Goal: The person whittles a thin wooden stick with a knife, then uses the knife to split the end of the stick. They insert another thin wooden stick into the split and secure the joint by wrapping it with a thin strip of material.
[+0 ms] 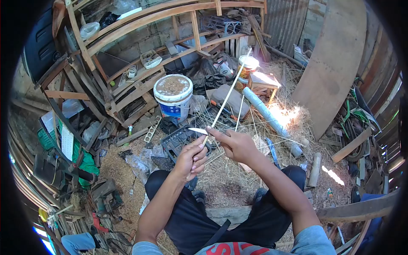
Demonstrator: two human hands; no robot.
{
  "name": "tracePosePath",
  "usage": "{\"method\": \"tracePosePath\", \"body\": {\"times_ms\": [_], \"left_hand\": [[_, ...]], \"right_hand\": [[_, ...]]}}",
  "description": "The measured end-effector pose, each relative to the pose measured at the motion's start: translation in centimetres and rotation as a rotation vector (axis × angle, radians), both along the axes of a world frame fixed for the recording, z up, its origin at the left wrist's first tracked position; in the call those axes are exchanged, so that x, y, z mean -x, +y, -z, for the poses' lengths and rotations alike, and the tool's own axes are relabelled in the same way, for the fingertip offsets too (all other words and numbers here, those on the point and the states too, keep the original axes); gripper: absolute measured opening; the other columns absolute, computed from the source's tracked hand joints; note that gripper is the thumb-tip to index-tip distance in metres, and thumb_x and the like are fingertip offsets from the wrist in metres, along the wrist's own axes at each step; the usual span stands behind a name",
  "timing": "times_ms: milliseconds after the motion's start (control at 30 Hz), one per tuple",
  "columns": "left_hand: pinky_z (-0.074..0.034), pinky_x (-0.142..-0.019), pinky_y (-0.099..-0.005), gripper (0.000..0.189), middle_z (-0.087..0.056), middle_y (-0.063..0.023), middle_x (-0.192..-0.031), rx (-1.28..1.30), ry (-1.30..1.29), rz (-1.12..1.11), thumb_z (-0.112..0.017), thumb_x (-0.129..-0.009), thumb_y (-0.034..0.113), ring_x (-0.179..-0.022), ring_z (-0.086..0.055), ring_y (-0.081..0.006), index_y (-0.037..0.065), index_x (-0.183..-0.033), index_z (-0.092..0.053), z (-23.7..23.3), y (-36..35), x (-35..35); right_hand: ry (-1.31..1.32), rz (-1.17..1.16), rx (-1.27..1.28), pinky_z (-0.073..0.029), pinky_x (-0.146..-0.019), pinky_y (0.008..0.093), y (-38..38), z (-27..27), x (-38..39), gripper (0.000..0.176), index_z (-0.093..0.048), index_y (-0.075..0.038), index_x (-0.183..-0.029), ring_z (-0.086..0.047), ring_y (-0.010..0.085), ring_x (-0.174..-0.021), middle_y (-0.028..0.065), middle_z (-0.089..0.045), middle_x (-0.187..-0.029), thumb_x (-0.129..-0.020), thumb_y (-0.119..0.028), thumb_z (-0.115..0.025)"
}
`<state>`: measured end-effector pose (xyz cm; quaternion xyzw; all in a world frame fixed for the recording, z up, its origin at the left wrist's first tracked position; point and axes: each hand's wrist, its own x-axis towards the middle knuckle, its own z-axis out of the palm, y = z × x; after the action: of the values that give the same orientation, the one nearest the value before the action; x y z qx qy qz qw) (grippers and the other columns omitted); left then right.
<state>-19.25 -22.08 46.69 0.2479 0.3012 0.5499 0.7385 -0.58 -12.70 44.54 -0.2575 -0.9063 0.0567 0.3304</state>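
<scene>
My left hand [193,158] is closed around the lower end of a long, thin pale strip, probably bamboo [226,102], which slants up and away to the right. My right hand [236,145] is closed on a knife whose short curved blade [197,130] points left and lies across the strip just above my left fingers. The knife's handle is hidden inside my right hand. Beyond my hands, an open dark tool case [180,142] lies on the floor. Several thin strips are scattered over the shavings between my knees and the grey pipe [265,112].
A white-and-blue bucket [173,97] stands ahead to the left, below a wooden frame [148,29]. Ahead right are a small wooden stool [264,80] and a leaning board [331,63]. A blue object [272,152] lies by my right knee. Power tools [104,199] sit at lower left.
</scene>
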Motion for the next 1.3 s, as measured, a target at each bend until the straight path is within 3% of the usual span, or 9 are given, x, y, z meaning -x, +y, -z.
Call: {"method": "tracePosePath", "body": {"times_ms": [133,400,667,900,1033,1067,1167,1233,1300], "left_hand": [[-0.022,-0.032,-0.0184,0.055,-0.031,0.0050,-0.059,-0.017,-0.012,0.053,-0.037,-0.100,0.010,-0.039,-0.026,-0.0040,0.011,-0.153,-0.022,0.0,0.5,-0.2],[-0.023,-0.033,-0.0181,0.054,-0.030,0.0039,-0.060,0.027,0.075,0.191,-0.036,-0.100,0.008,-0.040,-0.026,-0.0042,0.007,-0.152,-0.023,0.5,-0.6,-0.9],[-0.022,-0.035,-0.0173,0.052,-0.029,0.0054,-0.058,0.060,0.269,0.262,-0.042,-0.099,0.010,-0.041,-0.025,-0.0025,0.004,-0.150,-0.030,-0.7,-3.0,2.8],[-0.022,-0.033,-0.0180,0.052,-0.031,0.0046,-0.056,0.049,0.360,0.253,-0.045,-0.096,0.009,-0.038,-0.026,-0.0025,-0.001,-0.146,-0.034,-1.6,-4.2,4.4],[-0.025,-0.032,-0.0174,0.054,-0.030,0.0050,-0.056,-0.024,0.291,0.220,-0.046,-0.097,0.012,-0.039,-0.028,-0.0024,0.000,-0.147,-0.032,-0.8,-5.3,7.0],[-0.025,-0.031,-0.0177,0.054,-0.031,0.0047,-0.055,-0.012,0.247,0.142,-0.046,-0.097,0.012,-0.038,-0.029,-0.0028,0.000,-0.147,-0.032,-0.9,-5.8,7.9],[-0.028,-0.029,-0.0187,0.055,-0.029,0.0037,-0.055,-0.039,0.063,-0.047,-0.042,-0.097,0.010,-0.037,-0.029,-0.0046,0.004,-0.150,-0.026,-1.1,-5.0,8.4],[-0.027,-0.029,-0.0187,0.055,-0.028,0.0036,-0.056,-0.056,-0.094,-0.056,-0.039,-0.098,0.008,-0.037,-0.028,-0.0046,0.009,-0.151,-0.025,-1.9,-3.2,7.1],[-0.027,-0.029,-0.0193,0.052,-0.032,0.0025,-0.058,-0.088,-0.127,-0.013,-0.038,-0.099,0.008,-0.037,-0.030,-0.0049,0.008,-0.149,-0.027,-2.2,-0.6,5.5]], "right_hand": [[-0.008,0.084,-0.009,-0.049,-0.051,0.0403,1.7,0.5,-1.1,0.059,-0.043,-0.036,-0.143,-0.059,0.0282,-0.056,0.0083,-0.055,-0.070,-0.089,-0.016,-0.056],[0.269,0.395,0.178,-0.048,-0.065,0.0470,9.5,-0.5,-7.2,0.042,-0.054,-0.027,-0.135,-0.062,0.0411,-0.073,0.0222,-0.063,-0.079,-0.095,-0.017,-0.050],[0.310,0.590,0.139,-0.049,-0.066,0.0452,12.0,-0.2,-11.3,0.044,-0.056,-0.024,-0.133,-0.065,0.0398,-0.074,0.0238,-0.064,-0.083,-0.091,-0.011,-0.051],[0.454,0.745,0.211,-0.049,-0.070,0.0513,11.9,-1.1,-12.1,0.024,-0.062,-0.008,-0.111,-0.064,0.0441,-0.079,0.0248,-0.065,-0.081,-0.091,-0.016,-0.049],[0.587,1.005,0.290,-0.048,-0.085,0.0444,17.9,4.1,-19.0,0.035,-0.061,-0.003,-0.122,-0.063,0.0405,-0.102,0.0240,-0.067,-0.106,-0.096,-0.023,-0.050],[0.632,1.091,0.481,-0.050,-0.076,0.0407,15.3,1.5,-19.8,0.035,-0.062,-0.004,-0.121,-0.066,0.0324,-0.084,0.0205,-0.068,-0.096,-0.098,-0.026,-0.047],[0.700,0.941,0.484,-0.047,-0.062,0.0323,19.4,6.5,-21.9,0.039,-0.056,-0.004,-0.130,-0.056,0.0164,-0.064,0.0115,-0.063,-0.078,-0.100,-0.027,-0.046],[0.548,0.738,0.798,-0.044,-0.056,0.0289,14.0,1.7,-15.6,0.043,-0.052,-0.004,-0.135,-0.049,0.0108,-0.057,0.0065,-0.058,-0.072,-0.100,-0.028,-0.045],[0.561,0.464,0.697,-0.049,-0.061,0.0311,10.1,0.8,-9.6,0.042,-0.047,-0.004,-0.138,-0.060,0.0191,-0.060,0.0092,-0.065,-0.080,-0.098,-0.017,-0.047]]}}
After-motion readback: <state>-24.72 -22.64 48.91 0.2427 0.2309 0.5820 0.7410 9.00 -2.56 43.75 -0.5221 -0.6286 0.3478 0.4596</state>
